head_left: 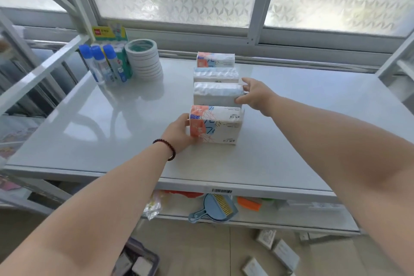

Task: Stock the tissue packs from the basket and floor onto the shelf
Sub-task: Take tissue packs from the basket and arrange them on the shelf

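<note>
On the shelf (pixel 89 123), the nearest tissue pack (pixel 215 124) is clasped by the left hand (pixel 181 132) and the pack behind it (pixel 217 94) pinched endwise by the right hand (pixel 255 94), evidently to square the row.

No legible text (barcode label (pixel 221 190) blurred).

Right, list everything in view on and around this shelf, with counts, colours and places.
tissue packs on shelf: four, white with orange-blue print, one row front to back
tape rolls: one stack, white, shelf's back left
glue bottles: three visible, blue caps, left of tape
dustpan: one, blue, lower shelf
packs on floor: about three, pale, bottom right
basket: one, dark, bottom left
bracelet: one, dark beads, left wrist
left hand: touching nearest pack
right hand: on second pack
</note>
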